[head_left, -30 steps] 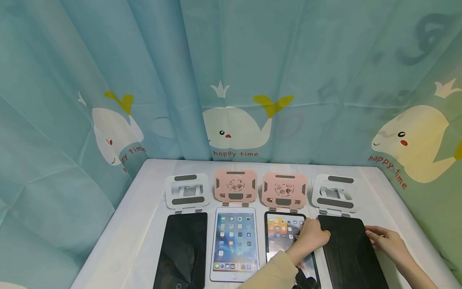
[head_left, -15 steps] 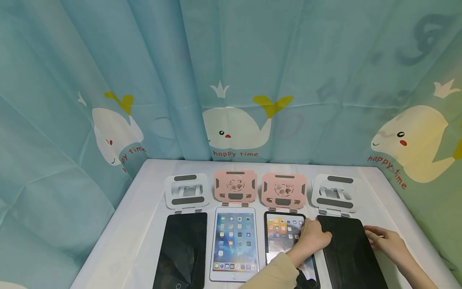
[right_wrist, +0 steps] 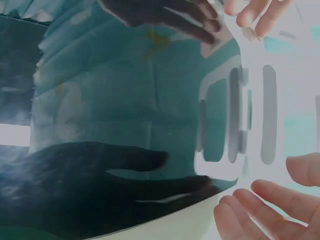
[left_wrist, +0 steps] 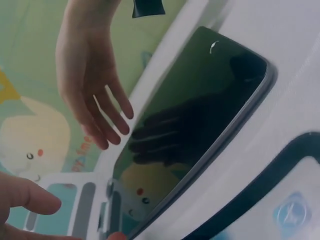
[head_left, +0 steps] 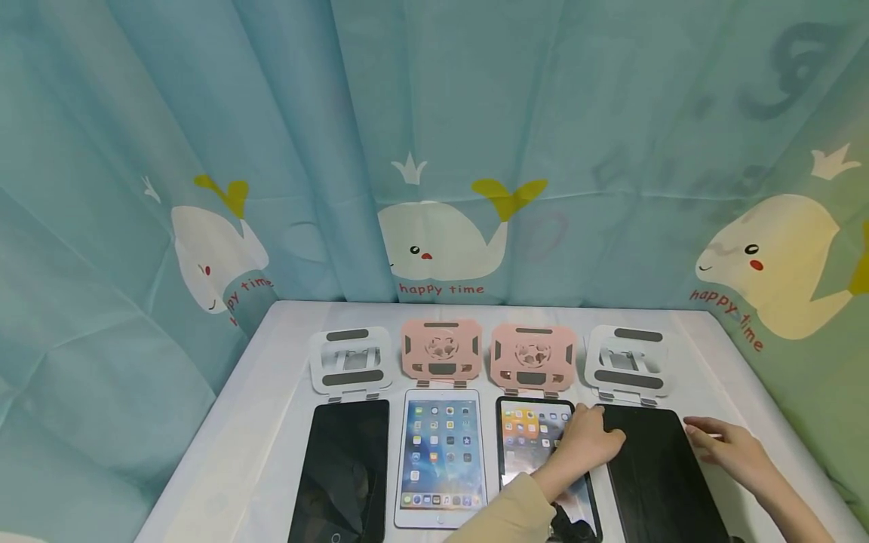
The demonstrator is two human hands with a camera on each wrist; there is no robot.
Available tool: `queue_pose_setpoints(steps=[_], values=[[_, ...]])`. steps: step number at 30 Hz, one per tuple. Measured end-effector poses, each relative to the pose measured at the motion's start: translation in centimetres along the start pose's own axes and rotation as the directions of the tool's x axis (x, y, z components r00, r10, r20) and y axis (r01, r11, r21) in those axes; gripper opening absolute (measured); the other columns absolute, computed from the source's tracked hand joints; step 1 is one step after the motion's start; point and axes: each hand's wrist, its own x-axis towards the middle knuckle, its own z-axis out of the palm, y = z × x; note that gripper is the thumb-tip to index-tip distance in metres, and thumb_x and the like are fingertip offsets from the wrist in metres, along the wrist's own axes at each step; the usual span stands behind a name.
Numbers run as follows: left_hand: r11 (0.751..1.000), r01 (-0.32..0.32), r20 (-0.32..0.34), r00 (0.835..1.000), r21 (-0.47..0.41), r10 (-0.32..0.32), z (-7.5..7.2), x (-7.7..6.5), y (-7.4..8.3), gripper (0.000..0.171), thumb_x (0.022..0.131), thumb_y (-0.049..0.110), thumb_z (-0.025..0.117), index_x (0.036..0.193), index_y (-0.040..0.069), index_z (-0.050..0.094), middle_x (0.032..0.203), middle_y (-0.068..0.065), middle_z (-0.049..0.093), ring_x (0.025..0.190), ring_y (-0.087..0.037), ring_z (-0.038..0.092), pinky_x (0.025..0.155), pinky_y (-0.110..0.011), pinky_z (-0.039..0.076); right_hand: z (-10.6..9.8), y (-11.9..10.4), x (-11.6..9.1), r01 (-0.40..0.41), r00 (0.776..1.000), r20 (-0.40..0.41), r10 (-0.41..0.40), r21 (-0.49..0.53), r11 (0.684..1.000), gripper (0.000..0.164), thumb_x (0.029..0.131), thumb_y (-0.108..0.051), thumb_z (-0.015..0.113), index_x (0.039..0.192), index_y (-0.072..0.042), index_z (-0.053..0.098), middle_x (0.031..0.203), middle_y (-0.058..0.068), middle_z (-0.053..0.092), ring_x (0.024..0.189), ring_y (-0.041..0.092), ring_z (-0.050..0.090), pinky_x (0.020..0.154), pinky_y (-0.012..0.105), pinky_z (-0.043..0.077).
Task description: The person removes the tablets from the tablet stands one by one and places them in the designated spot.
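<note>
A black tablet (head_left: 661, 475) lies flat at the right of the row, just in front of a white folding stand (head_left: 627, 362). My left hand (head_left: 589, 439) is at its upper left corner, reaching over the tablet with the lit screen (head_left: 529, 445). Its thumb is spread and the fingertips are by the corner; contact is hard to tell. Beside the right edge my right hand (head_left: 733, 456) hovers with loosely straight fingers. The left wrist view shows a small gap between this right hand (left_wrist: 92, 90) and the glossy black tablet (left_wrist: 195, 115). Neither hand grips anything.
Left of these lie a white tablet (head_left: 441, 458) with a lit screen and another black tablet (head_left: 342, 475). Behind them stand two pink stands (head_left: 441, 349) and a white stand (head_left: 351, 360). A whale-print curtain (head_left: 434, 113) closes off the back of the white table (head_left: 258, 422).
The right hand's fingertips have come slightly away from the black tablet's right edge. The left hand stays almost in place at the upper left corner.
</note>
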Motion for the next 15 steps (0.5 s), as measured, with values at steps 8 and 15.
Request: queue_pose_setpoints(steps=[8, 15], values=[[0.994, -0.101, -0.029, 0.994, 0.036, 0.102, -2.6, 0.4, -1.1, 0.037, 0.084, 0.025, 0.061, 0.118, 0.012, 0.067, 0.100, 0.000, 0.066, 0.088, -0.010, 0.061, 0.074, -0.021, 0.047, 0.8, -2.4, 0.3, 0.133, 0.980, -0.131, -0.151, -0.133, 0.982, 0.047, 0.100, -0.026, 0.048, 0.125, 0.013, 0.052, 0.121, 0.037, 0.056, 0.102, 0.050, 0.059, 0.074, 0.051, 0.053], [0.985, -0.142, -0.055, 0.988, 0.098, 0.147, -5.7, 0.2, -2.7, 0.041, 0.088, 0.023, 0.057, 0.127, 0.011, 0.061, 0.115, -0.004, 0.065, 0.101, -0.014, 0.062, 0.080, -0.027, 0.049, 2.8, -5.9, -0.3, 0.212, 0.945, -0.222, -0.239, -0.140, 0.967, 0.046, 0.099, -0.021, 0.051, 0.131, 0.011, 0.047, 0.125, 0.037, 0.050, 0.109, 0.053, 0.053, 0.083, 0.060, 0.048]])
